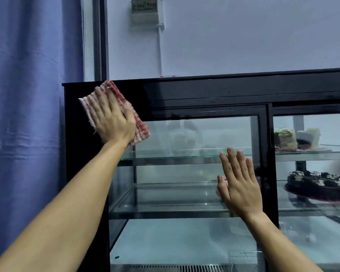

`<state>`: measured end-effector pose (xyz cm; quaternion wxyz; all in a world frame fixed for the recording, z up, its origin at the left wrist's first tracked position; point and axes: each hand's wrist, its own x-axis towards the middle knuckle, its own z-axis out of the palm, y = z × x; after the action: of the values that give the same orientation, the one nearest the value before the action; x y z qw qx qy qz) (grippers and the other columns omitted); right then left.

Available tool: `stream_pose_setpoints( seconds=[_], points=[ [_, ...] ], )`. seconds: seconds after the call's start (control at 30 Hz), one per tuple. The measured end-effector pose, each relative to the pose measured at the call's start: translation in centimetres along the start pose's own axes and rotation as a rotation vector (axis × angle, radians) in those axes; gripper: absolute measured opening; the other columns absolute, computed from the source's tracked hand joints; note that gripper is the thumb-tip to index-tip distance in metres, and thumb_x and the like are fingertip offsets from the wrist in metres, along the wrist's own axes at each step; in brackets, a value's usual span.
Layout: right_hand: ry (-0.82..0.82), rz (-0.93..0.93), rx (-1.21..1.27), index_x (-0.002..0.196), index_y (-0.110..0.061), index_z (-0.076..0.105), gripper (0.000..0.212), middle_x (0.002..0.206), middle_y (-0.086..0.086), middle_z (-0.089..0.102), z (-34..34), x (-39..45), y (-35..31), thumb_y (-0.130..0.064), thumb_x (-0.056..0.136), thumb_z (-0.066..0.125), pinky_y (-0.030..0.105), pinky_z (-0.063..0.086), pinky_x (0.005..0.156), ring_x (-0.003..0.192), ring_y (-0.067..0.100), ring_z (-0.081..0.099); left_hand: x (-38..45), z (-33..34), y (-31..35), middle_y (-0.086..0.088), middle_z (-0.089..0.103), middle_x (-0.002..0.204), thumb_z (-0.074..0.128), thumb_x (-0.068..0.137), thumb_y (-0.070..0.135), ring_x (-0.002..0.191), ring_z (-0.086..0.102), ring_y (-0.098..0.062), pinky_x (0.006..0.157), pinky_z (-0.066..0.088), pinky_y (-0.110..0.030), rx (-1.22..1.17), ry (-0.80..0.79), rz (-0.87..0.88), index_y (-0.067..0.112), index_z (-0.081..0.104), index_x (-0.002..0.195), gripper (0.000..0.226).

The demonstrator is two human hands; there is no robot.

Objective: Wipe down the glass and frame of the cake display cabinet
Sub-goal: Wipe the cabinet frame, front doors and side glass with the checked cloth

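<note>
The cake display cabinet has a black frame point(204, 91) and glass doors point(194, 134) with glass shelves behind them. My left hand point(112, 118) lies flat, fingers straight, on a red-and-white checked cloth point(140, 126), pressing it against the frame's upper left corner. My right hand point(238, 185) rests flat with spread fingers on the left glass door, near the black centre post point(267, 154). It holds nothing.
Behind the right door sit cake slices point(287, 138) on the upper shelf and a dark chocolate cake point(318, 185) below. A blue curtain point(28, 114) hangs just left of the cabinet. A white electrical box point(147, 10) and conduit are on the wall above.
</note>
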<state>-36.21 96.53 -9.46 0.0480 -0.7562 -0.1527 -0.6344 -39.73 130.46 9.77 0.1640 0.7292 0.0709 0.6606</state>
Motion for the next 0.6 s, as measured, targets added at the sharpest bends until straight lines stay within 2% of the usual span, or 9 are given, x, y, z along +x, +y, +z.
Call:
stream_pose_setpoints(
  seconds=[0.07, 0.2, 0.27, 0.33, 0.4, 0.5, 0.57, 0.6],
  points=[
    [-0.001, -0.004, 0.006, 0.164, -0.011, 0.024, 0.065, 0.174, 0.011, 0.013, 0.0, 0.0, 0.0, -0.037, 0.105, 0.029, 0.058, 0.019, 0.127, 0.16, 0.033, 0.013, -1.1, 0.8, 4.8, -0.014, 0.002, 0.173, 0.029, 0.104, 0.049, 0.16, 0.0, -0.036, 0.129, -0.002, -0.051, -0.006, 0.017, 0.168, 0.012, 0.008, 0.166, 0.075],
    [0.027, 0.023, 0.024, 0.164, -0.009, 0.024, 0.064, 0.173, 0.012, 0.015, 0.2, -0.7, 0.4, -0.036, 0.106, 0.031, 0.055, 0.018, 0.127, 0.16, 0.033, 0.016, -3.6, 2.7, 13.3, -0.011, 0.007, 0.173, 0.037, 0.104, 0.049, 0.16, 0.004, -0.034, 0.13, 0.004, -0.05, -0.005, -0.056, 0.725, 0.017, 0.017, 0.166, 0.072],
    [0.025, 0.049, 0.024, 0.163, -0.009, 0.026, 0.063, 0.173, 0.012, 0.016, 0.1, -1.0, 0.4, -0.034, 0.106, 0.031, 0.055, 0.019, 0.127, 0.16, 0.032, 0.016, -3.9, 3.3, 14.5, -0.011, 0.013, 0.173, 0.038, 0.104, 0.049, 0.16, 0.007, -0.035, 0.129, 0.008, -0.052, 0.002, -0.109, 0.904, 0.02, 0.022, 0.165, 0.07],
    [0.009, 0.048, 0.036, 0.164, -0.009, 0.026, 0.061, 0.173, 0.011, 0.016, -0.1, -1.1, 0.5, -0.032, 0.107, 0.031, 0.055, 0.02, 0.126, 0.16, 0.031, 0.016, -3.5, 3.5, 12.5, -0.009, 0.018, 0.172, 0.04, 0.104, 0.049, 0.16, 0.011, -0.034, 0.129, 0.013, -0.053, 0.01, -0.105, 1.013, 0.021, 0.027, 0.164, 0.067],
    [0.01, 0.036, 0.048, 0.164, -0.01, 0.026, 0.061, 0.173, 0.011, 0.016, -0.2, -1.1, 0.7, -0.032, 0.107, 0.03, 0.054, 0.02, 0.127, 0.16, 0.03, 0.015, -3.2, 3.0, 8.0, -0.008, 0.019, 0.172, 0.044, 0.104, 0.046, 0.16, 0.011, -0.034, 0.128, 0.014, -0.055, 0.012, -0.089, 0.976, 0.02, 0.028, 0.163, 0.067],
    [0.019, 0.042, 0.031, 0.164, -0.011, 0.026, 0.06, 0.173, 0.01, 0.016, -0.2, -1.2, 0.8, -0.034, 0.108, 0.028, 0.051, 0.016, 0.128, 0.16, 0.029, 0.015, -3.0, 1.5, 0.6, -0.006, 0.006, 0.174, 0.04, 0.102, 0.042, 0.161, -0.001, -0.031, 0.13, 0.006, -0.053, 0.018, -0.06, 0.625, 0.021, 0.015, 0.166, 0.072],
    [0.028, 0.07, 0.013, 0.164, -0.013, 0.027, 0.059, 0.173, 0.009, 0.017, -0.1, -1.4, 0.7, -0.036, 0.109, 0.025, 0.051, 0.015, 0.129, 0.16, 0.03, 0.015, -3.0, 1.0, -0.7, -0.006, -0.001, 0.174, 0.034, 0.101, 0.043, 0.161, -0.006, -0.03, 0.129, 0.004, -0.053, 0.033, -0.066, 0.411, 0.023, 0.008, 0.167, 0.073],
    [0.032, 0.088, 0.008, 0.164, -0.014, 0.027, 0.06, 0.173, 0.008, 0.017, 0.0, -1.4, 0.6, -0.037, 0.109, 0.026, 0.052, 0.015, 0.129, 0.16, 0.03, 0.016, -3.2, 1.2, 0.1, -0.006, -0.002, 0.174, 0.033, 0.101, 0.043, 0.16, -0.006, -0.031, 0.13, 0.003, -0.053, 0.033, -0.064, 0.376, 0.023, 0.008, 0.167, 0.073]
  ],
)
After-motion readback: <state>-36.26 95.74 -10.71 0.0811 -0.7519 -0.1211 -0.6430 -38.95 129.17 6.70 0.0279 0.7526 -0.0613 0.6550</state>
